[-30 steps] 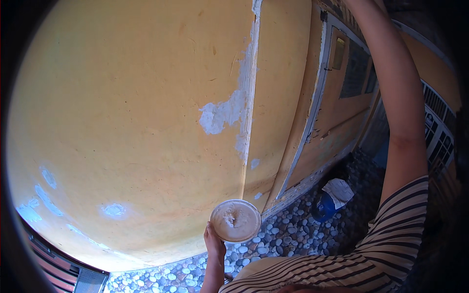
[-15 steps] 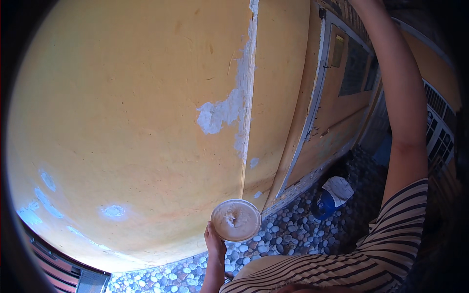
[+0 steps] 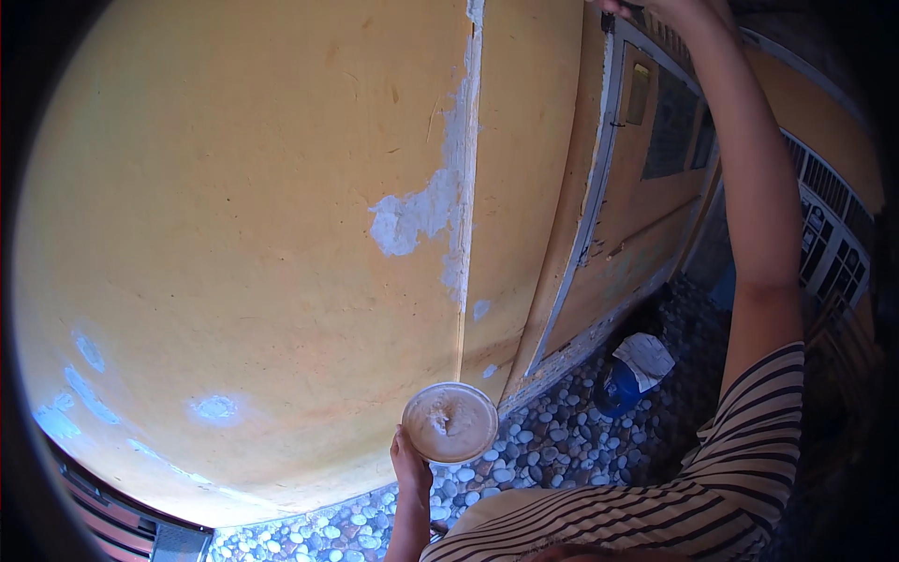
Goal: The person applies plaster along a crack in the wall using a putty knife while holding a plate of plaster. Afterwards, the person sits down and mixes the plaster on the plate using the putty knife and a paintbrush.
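Observation:
My left hand (image 3: 409, 456), low in the middle, grips a round shallow container (image 3: 473, 421) of pale creamy paste with a small whitish lump in it. My raised right hand (image 3: 660, 11) is cut off at the top edge, its curled fingers round something dark that I cannot make out, high by the white door frame. In front of me is a yellow wall (image 3: 234, 234) with pale grey patches (image 3: 393, 225) and a long vertical pale strip (image 3: 471, 122).
A pebble-patterned floor (image 3: 562, 440) runs along the wall's foot. A blue container (image 3: 616, 393) topped with whitish material stands at the right, below a weathered door panel (image 3: 637, 159). A barred white door (image 3: 833, 225) is farther right, and red slatted metalwork (image 3: 103, 506) sits at lower left.
My right arm has moved slightly left, bringing its fingers into view at the top edge. The wall shifts slightly left in the picture. My left hand keeps its hold on the container.

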